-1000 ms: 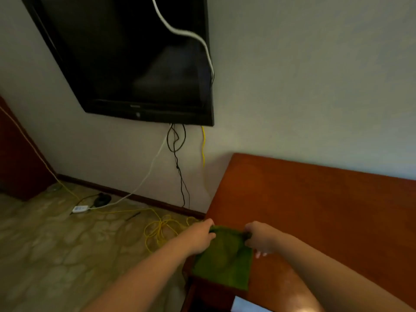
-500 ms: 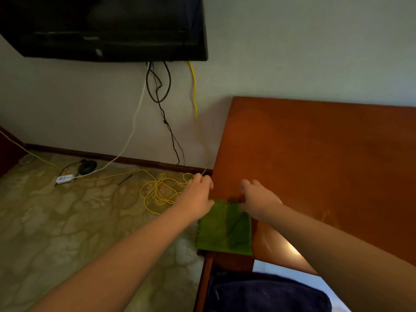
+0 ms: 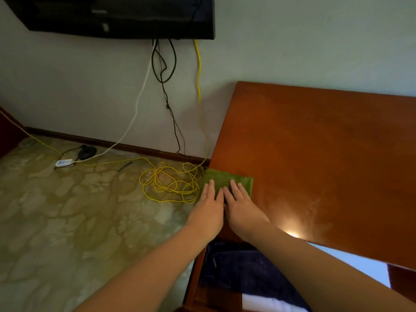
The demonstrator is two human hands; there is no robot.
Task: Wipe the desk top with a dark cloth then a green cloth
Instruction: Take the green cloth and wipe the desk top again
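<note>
Since the dark cloth [image 3: 243, 269] lies nearest, below the front edge of the desk [image 3: 326, 154] and seemingly set aside, though it is dim there, the first wipe looks done. The left hand [image 3: 208, 208] and right hand [image 3: 242, 208] press flat on the green cloth [image 3: 225, 179], fingers straight, gripping nothing, at the desk's left edge. Beyond them, I judge, nearly the whole top to the wall [image 3: 315, 41] awaits the green pass.

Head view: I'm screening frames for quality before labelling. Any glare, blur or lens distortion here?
Head view: a small bright glare spot on the desk top near its front edge; overall dim, warm light; wide-angle bending slants the desk edges and the television; the green cloth under the flat left hand and right hand looks soft, its weave not resolved.
</note>
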